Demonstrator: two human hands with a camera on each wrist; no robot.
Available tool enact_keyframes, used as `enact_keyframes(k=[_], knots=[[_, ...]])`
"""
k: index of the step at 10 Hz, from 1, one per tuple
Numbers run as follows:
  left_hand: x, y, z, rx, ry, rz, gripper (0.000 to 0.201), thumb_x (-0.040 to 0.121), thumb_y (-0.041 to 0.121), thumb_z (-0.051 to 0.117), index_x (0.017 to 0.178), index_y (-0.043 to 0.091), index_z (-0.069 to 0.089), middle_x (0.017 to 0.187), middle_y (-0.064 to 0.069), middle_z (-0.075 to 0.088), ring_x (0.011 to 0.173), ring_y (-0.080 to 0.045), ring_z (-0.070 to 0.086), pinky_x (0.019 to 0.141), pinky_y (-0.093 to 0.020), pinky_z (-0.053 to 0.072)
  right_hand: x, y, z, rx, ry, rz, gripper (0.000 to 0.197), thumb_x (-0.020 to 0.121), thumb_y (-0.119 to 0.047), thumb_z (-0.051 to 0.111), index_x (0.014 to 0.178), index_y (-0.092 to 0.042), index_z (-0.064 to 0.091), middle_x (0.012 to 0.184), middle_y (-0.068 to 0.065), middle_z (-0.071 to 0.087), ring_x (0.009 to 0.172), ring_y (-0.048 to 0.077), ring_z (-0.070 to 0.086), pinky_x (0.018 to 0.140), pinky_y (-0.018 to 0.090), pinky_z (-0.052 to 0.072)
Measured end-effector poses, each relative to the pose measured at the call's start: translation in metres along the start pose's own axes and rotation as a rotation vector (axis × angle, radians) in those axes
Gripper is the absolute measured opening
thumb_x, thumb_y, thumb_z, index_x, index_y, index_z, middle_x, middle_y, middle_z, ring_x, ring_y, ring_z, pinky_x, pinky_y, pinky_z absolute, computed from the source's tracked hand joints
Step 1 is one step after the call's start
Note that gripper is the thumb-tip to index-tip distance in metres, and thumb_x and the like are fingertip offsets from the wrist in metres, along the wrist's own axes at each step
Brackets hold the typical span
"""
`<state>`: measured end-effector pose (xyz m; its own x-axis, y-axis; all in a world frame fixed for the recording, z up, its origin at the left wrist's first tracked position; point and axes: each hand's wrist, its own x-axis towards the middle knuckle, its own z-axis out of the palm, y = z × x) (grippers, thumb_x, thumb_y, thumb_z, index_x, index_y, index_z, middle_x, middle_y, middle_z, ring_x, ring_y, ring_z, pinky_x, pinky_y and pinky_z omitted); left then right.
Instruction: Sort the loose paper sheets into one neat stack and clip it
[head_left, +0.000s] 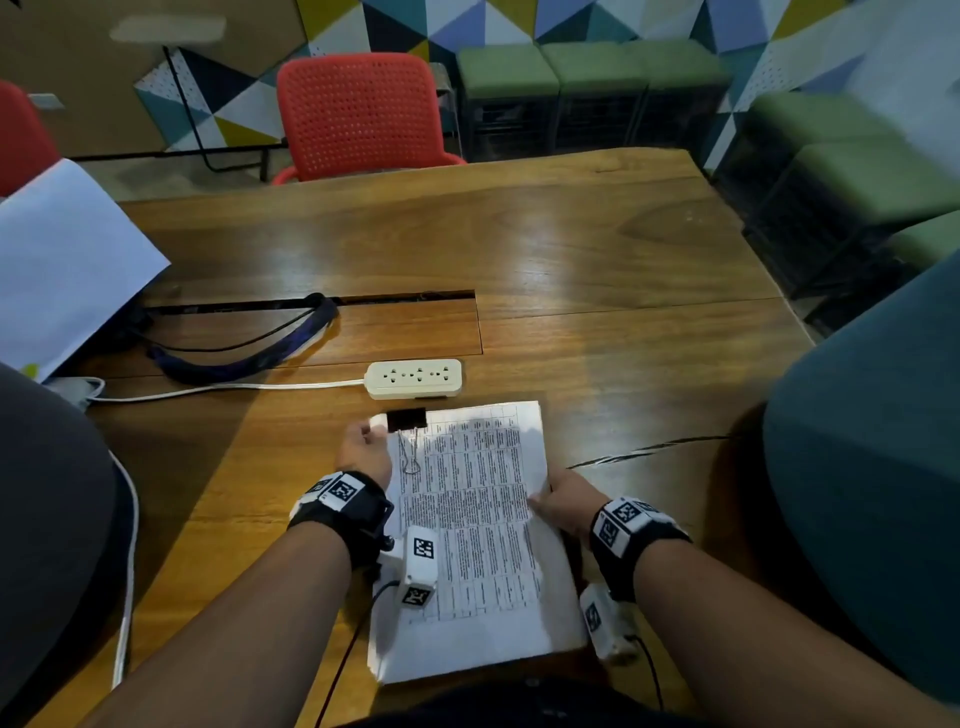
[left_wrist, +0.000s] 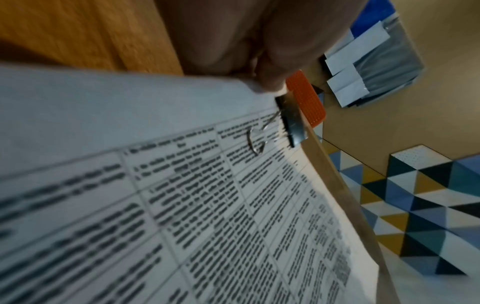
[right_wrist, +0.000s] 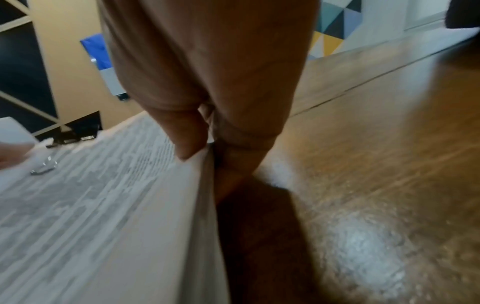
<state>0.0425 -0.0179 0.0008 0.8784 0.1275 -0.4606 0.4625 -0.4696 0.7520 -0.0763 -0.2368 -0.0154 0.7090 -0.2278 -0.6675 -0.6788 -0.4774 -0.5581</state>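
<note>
head view: both grips pinch clipped paper stack (head_left: 467, 519); power strip (head_left: 414, 379) just beyond, red chair (head_left: 358, 114) behind.

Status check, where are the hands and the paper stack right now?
Left hand pinches far-left corner by binder clip. Right hand pinches right edge. Paper stack clipped. Nothing obstructing.

There were one paper stack (head_left: 478, 525), one binder clip (head_left: 407, 419), one power strip (head_left: 414, 379), two red chairs (head_left: 358, 114) and two hands (head_left: 363, 452)
</note>
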Motion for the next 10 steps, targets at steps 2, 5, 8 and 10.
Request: enact_keyframes(k=[2, 5, 8, 10], knots=[[-0.009, -0.002, 0.014, 0.128, -0.283, 0.063, 0.083, 0.087, -0.004, 0.051, 0.148, 0.042, 0.017, 0.151, -0.009, 0.035, 0.127, -0.034, 0.049, 0.091, -0.048, 0.053, 0.002, 0.002, -0.008, 0.038, 0.269, 0.045, 0.036, 0.090, -0.007, 0.052, 0.126, -0.006, 0.054, 0.122, 0.016, 0.063, 0.110, 0.031, 0.060, 0.089, 0.031, 0.048], [-0.038, -0.022, 0.029, 0.595, -0.351, 0.004, 0.098, 0.081, -0.009, 0.048, 0.150, 0.044, 0.002, 0.154, -0.008, 0.008, 0.125, -0.037, 0.041, 0.092, -0.038, 0.048, 0.007, -0.003, -0.005, -0.394, 0.167, 0.005, 0.090, 0.082, -0.011, 0.061, 0.148, -0.036, 0.005, 0.141, 0.015, 0.023, 0.107, 0.035, 0.057, 0.086, 0.038, 0.054], [-0.037, -0.025, 0.017, 0.740, -0.446, 0.058, 0.112, 0.067, -0.006, 0.059, 0.146, 0.050, 0.004, 0.145, 0.014, 0.004, 0.101, -0.027, 0.054, 0.071, -0.035, 0.058, 0.004, 0.001, -0.001, -0.557, 0.156, -0.033, 0.074, 0.081, -0.008, 0.061, 0.139, -0.026, 0.019, 0.131, 0.013, 0.025, 0.102, 0.036, 0.056, 0.076, 0.036, 0.052], [-0.033, 0.006, 0.009, 0.917, -0.498, 0.109, 0.095, 0.082, 0.017, 0.065, 0.153, 0.032, 0.003, 0.157, -0.010, 0.010, 0.129, -0.034, 0.044, 0.095, -0.037, 0.050, 0.002, -0.023, -0.032, -0.688, 0.064, -0.059, 0.046, 0.087, -0.015, 0.054, 0.131, -0.015, 0.041, 0.134, 0.014, 0.040, 0.117, 0.035, 0.051, 0.096, 0.041, 0.047]])
